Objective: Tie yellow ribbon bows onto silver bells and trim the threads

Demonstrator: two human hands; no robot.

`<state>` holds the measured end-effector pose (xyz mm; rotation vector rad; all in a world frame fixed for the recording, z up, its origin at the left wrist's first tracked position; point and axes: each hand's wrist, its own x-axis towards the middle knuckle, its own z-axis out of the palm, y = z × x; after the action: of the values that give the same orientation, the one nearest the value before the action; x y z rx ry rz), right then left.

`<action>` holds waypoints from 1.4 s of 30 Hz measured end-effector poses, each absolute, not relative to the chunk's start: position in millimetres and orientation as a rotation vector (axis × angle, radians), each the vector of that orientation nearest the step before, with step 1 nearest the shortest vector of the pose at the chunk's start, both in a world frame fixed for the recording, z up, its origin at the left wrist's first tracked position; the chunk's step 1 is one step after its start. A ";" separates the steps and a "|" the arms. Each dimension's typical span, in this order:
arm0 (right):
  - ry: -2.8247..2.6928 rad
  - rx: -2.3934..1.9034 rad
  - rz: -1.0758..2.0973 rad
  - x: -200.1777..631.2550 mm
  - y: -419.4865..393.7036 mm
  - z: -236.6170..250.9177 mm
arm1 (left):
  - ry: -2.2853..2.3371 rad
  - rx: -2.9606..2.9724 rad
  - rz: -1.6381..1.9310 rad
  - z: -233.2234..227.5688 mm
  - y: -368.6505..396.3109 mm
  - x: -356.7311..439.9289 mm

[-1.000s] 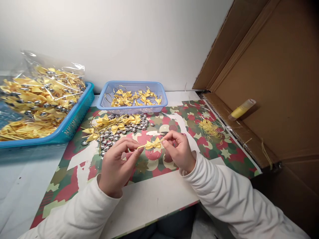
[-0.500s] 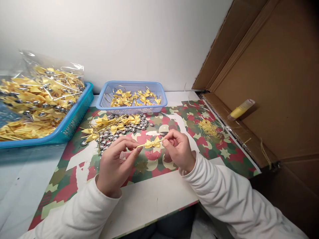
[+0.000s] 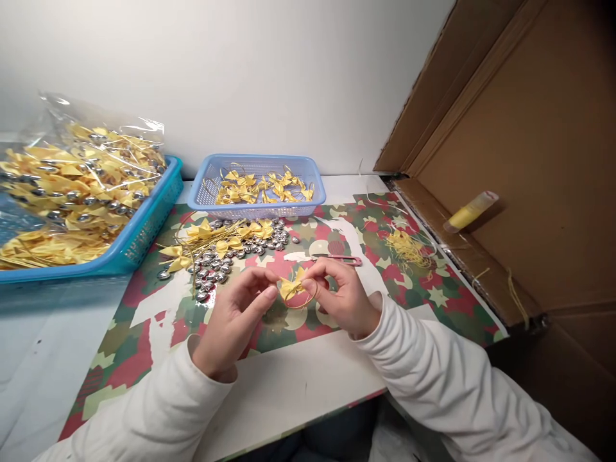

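My right hand (image 3: 339, 292) pinches a yellow ribbon bow (image 3: 291, 289) by its thin gold cord, between thumb and forefinger. The cord (image 3: 303, 304) curves into a small loop below the bow. Just left of the bow is my left hand (image 3: 243, 314), its thumb and forefinger curved with a small gap between the tips; they seem to hold nothing. Beyond it lie silver beads (image 3: 212, 263), with yellow bows on gold cords (image 3: 202, 234) beside and over them. A pink-handled tool (image 3: 349, 260) lies partly hidden behind my right hand.
A blue basket (image 3: 195, 196) at the back holds finished-looking looped bows. At left, a larger blue basket (image 3: 144, 237) carries a clear bag (image 3: 106, 154) of bows with silver beads. Yellow threads (image 3: 407, 249) lie at right, near a yellow tube (image 3: 471, 212) by the cardboard wall (image 3: 520, 141).
The cord, stretched straight between both hands before, is now bent into a loop at my right hand. My left fingers have come off the cord. The pink-handled tool has come into view.
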<state>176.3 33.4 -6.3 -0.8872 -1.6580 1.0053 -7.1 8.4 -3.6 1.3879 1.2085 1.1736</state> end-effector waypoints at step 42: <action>-2.111 -0.723 -0.081 176.6 28.2 -11.0 | 1.019 1.213 1.228 -5.2 -6.3 3.3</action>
<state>176.6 28.2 -11.0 -0.7230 -2.1109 -0.0812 3.3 -6.3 -5.2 1.2132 1.0190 1.2280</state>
